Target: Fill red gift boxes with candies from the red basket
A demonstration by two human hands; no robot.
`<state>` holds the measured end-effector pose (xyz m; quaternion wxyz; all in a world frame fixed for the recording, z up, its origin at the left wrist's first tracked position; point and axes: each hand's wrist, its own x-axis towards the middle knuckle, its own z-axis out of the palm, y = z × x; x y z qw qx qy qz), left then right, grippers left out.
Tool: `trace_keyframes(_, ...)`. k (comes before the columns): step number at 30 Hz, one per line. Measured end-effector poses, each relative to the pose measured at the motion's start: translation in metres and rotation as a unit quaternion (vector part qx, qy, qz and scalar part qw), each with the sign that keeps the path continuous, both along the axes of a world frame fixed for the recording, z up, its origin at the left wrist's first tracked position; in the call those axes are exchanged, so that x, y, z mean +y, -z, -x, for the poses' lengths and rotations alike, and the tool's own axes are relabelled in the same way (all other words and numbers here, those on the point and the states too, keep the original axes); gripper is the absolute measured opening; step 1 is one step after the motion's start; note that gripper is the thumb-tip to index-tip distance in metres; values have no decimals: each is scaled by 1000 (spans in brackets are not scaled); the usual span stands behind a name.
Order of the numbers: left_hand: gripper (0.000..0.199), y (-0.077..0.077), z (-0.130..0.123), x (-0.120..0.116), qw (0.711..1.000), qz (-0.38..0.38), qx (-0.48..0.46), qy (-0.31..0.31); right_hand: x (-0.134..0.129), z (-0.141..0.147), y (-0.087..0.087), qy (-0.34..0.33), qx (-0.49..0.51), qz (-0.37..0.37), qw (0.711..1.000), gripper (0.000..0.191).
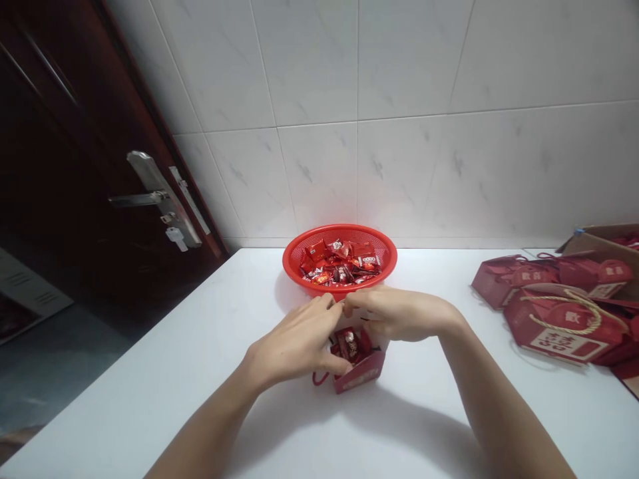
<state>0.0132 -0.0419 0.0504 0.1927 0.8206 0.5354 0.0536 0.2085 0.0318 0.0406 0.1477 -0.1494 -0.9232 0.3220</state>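
Observation:
A small red gift box (360, 374) stands on the white table with its top open, and red-wrapped candies (351, 344) show inside. My left hand (304, 336) is closed on the box's left side, its thumb at the near rim and its fingers toward the back. My right hand (399, 313) bends over the far right side, fingers curled at the box's pale back flap. Part of a red cord handle (320, 378) sticks out at the lower left. Just behind the hands is a red plastic basket (289, 263) holding several wrapped candies (342, 263).
Several closed red gift boxes (569, 326) with cord handles sit at the right, beside a cardboard box (594, 239). White tiled wall (319, 159) borders the table (210, 346) at the back. A dark door with a metal handle (144, 198) and keys is at the left.

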Motion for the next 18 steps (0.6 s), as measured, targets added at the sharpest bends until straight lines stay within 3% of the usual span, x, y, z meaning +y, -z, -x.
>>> trace_keyframes(7, 44, 3, 9, 11, 999, -26, -11, 32, -7, -21, 2, 76, 54, -37, 995, 21)
trace_keyframes(13, 49, 7, 10, 23, 995, -58, -60, 63, -29, -43, 40, 170, 133, -7, 976, 40)
trace_keyframes(16, 51, 11, 6, 28, 997, -59, -49, 33, -43, -42, 60, 214, 154, -11, 965, 50)
trace_keyframes(18, 54, 16, 4, 31, 998, -48, -42, 10, -51, -38, 72, 234, 168, -11, 958, 44)
